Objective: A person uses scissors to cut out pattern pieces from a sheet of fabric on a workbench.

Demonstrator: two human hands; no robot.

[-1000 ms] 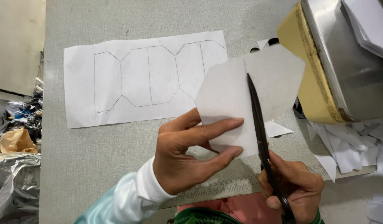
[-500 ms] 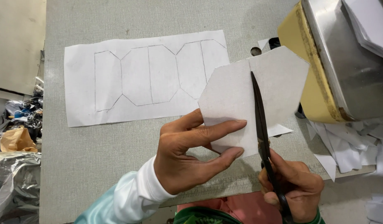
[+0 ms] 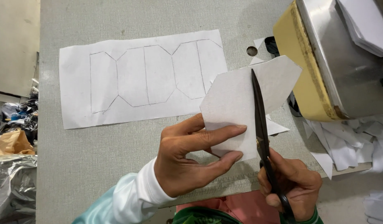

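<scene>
Above the near edge of the grey counter [image 3: 96, 166], the left hand [image 3: 187, 161] pinches a cut paper piece [image 3: 237, 99] while the right hand [image 3: 293, 186] grips black scissors [image 3: 260, 124], blades seemingly closed along it.

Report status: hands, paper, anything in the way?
Left hand pinching cut paper piece. Right hand on black scissors, blades through the piece. Metal machine close right, not touching.

White paper piece [image 3: 237, 103], black scissors [image 3: 260, 124], grey table [image 3: 96, 161], pencil-lined white sheet [image 3: 141, 76].
</scene>
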